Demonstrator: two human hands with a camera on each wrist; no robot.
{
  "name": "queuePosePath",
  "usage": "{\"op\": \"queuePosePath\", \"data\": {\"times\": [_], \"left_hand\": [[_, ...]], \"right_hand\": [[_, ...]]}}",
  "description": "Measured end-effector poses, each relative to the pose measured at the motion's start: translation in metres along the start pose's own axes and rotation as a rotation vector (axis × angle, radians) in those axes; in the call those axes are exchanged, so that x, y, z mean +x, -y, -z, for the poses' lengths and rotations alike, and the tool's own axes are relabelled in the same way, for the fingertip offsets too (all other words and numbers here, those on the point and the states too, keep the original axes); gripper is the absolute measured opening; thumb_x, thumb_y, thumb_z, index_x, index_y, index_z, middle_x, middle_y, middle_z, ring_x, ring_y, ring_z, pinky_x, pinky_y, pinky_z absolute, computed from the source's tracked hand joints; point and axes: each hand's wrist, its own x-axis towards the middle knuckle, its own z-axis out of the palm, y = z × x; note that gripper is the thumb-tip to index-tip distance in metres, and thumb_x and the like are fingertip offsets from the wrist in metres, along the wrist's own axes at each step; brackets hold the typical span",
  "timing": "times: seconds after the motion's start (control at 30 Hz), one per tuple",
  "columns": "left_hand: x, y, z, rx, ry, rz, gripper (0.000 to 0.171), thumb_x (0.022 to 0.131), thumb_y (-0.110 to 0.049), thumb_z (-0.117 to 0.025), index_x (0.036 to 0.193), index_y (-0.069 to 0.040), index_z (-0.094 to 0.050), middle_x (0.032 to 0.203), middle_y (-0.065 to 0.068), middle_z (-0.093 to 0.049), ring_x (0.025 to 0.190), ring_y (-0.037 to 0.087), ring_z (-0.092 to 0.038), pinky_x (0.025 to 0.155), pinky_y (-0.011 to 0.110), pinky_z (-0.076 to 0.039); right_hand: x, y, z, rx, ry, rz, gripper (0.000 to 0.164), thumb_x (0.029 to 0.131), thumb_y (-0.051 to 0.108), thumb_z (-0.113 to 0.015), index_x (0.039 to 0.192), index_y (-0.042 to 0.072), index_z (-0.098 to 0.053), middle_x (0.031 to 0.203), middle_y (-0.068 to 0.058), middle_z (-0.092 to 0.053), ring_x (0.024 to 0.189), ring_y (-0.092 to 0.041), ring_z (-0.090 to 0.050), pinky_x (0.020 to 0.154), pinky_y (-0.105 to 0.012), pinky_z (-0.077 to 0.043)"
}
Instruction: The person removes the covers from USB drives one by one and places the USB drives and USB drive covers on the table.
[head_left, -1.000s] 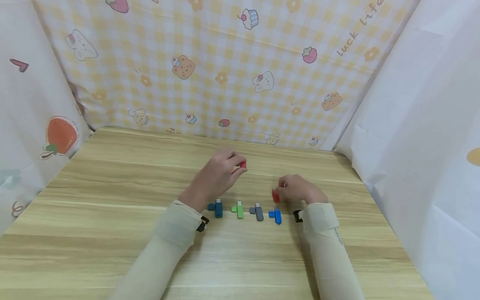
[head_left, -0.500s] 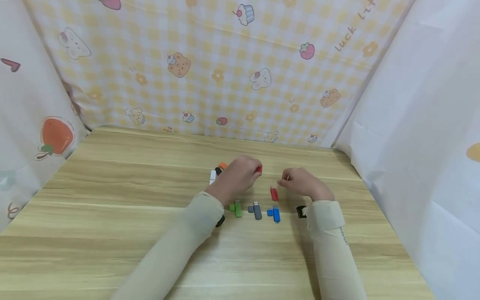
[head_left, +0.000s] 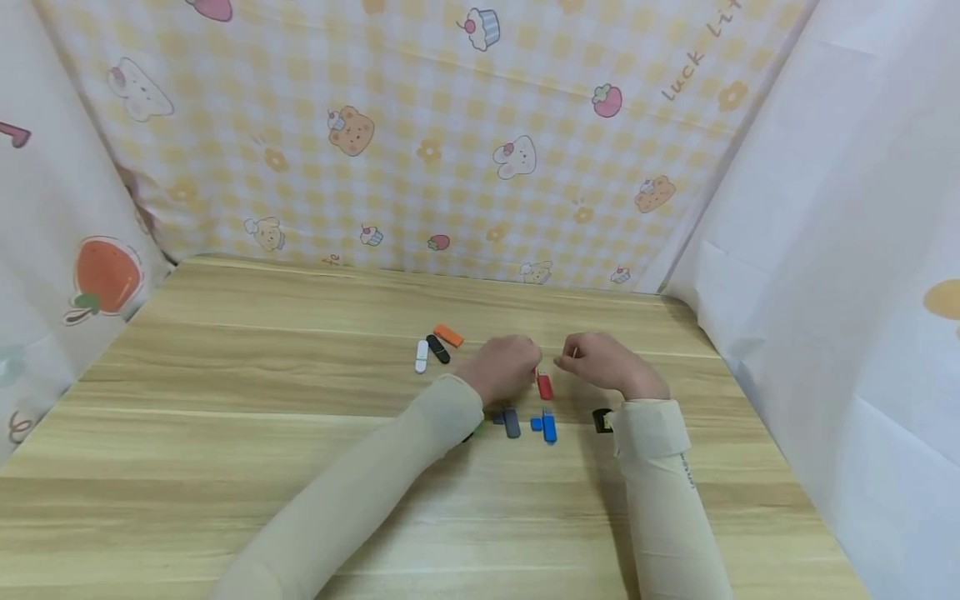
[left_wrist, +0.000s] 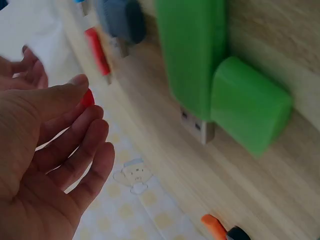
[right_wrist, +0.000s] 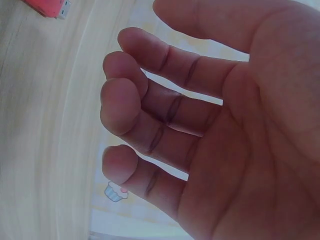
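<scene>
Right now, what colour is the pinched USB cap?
Red USB cap, clearest in the left wrist view.

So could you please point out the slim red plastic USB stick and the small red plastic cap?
Red USB stick [head_left: 545,387]: head view, middle of its body.
Red cap [left_wrist: 88,99]: left wrist view, its exposed side.

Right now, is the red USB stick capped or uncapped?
Uncapped. The red USB stick shows its bare metal plug; the left hand pinches the red cap.

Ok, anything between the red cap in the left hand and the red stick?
Nothing visible between the red cap in the left hand and the red stick; the right hand is off to the right.
</scene>
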Motion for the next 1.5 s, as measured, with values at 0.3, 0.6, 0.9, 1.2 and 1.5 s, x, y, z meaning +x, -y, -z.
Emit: {"op": "queuePosePath", "data": {"times": [0.3,0.6,0.9,1.2,1.5], "left_hand": [[0.009,-0.003,-0.009,0.039,0.057,-0.022,0.011,0.106,-0.008,-0.067,0.107,-0.006,-0.078,0.081,0.001,-0.068,0.066,0.010,-0.050,0.057,0.016,-0.040],[0.011,0.000,-0.010,0.023,0.084,-0.037,0.009,0.105,-0.009,-0.068,0.106,-0.007,-0.077,0.087,0.002,-0.070,0.071,0.011,-0.053,0.062,0.016,-0.042],[0.011,0.001,-0.011,0.003,0.096,-0.040,0.009,0.105,-0.011,-0.070,0.105,-0.006,-0.077,0.086,0.003,-0.070,0.071,0.011,-0.055,0.064,0.017,-0.045],[0.009,0.004,-0.006,0.026,0.095,-0.020,0.022,0.107,-0.026,-0.070,0.102,-0.007,-0.078,0.076,-0.002,-0.056,0.067,0.010,-0.049,0.058,0.019,-0.040],[-0.003,0.028,0.009,0.096,0.060,0.032,0.029,0.110,-0.032,-0.065,0.122,-0.008,-0.078,0.107,0.004,-0.073,0.087,0.015,-0.063,0.083,0.027,-0.064]], "right_hand": [[-0.001,0.000,0.000,-0.010,-0.001,0.014,0.026,0.109,0.026,-0.062,0.099,0.004,-0.072,0.087,-0.006,-0.068,0.075,-0.019,-0.054,0.065,-0.030,-0.043],[-0.001,0.001,0.001,-0.007,0.004,0.010,0.026,0.110,0.027,-0.061,0.100,0.004,-0.071,0.085,-0.006,-0.067,0.073,-0.018,-0.052,0.064,-0.029,-0.043],[-0.001,0.001,0.001,-0.003,0.015,-0.003,0.026,0.110,0.027,-0.062,0.102,0.004,-0.072,0.085,-0.006,-0.067,0.073,-0.018,-0.053,0.064,-0.029,-0.044],[-0.001,0.002,0.001,0.020,0.027,-0.013,0.026,0.110,0.025,-0.061,0.103,0.002,-0.072,0.078,-0.003,-0.064,0.071,-0.016,-0.054,0.064,-0.028,-0.044],[0.000,0.002,0.000,0.022,0.032,-0.024,0.027,0.110,0.026,-0.061,0.104,0.002,-0.074,0.086,-0.004,-0.066,0.077,-0.018,-0.055,0.067,-0.029,-0.045]]}}
